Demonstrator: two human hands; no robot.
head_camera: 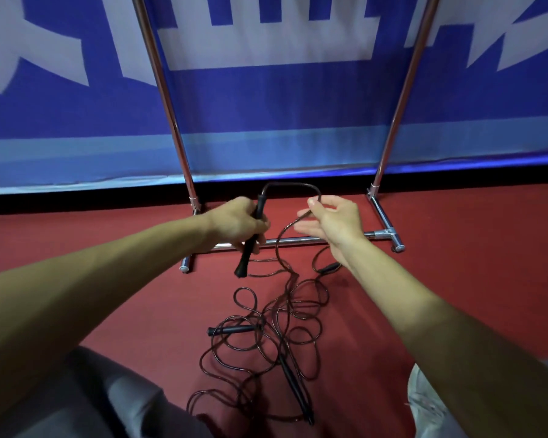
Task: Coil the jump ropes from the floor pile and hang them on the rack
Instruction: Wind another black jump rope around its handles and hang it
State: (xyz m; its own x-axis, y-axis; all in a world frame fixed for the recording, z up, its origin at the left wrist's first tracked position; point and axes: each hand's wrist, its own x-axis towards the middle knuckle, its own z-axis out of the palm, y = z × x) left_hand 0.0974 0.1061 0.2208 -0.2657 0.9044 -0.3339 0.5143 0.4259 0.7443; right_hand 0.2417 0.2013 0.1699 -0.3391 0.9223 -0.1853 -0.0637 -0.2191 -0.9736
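Red floor [456, 279] runs to a blue banner [266, 102] whose big white shapes are cut off and unreadable. A chrome rack [298, 241] stands before it. The left hand [234, 222] clamps a black handle [246, 260]. Its cord [291, 184] arches to the right hand [336, 222], whose fingers are spread. The rope pile [276, 336] lies on the floor between the forearms.

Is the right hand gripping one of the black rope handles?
No, the right hand only has the thin cord running past its open fingers, while the left hand grips a black handle.
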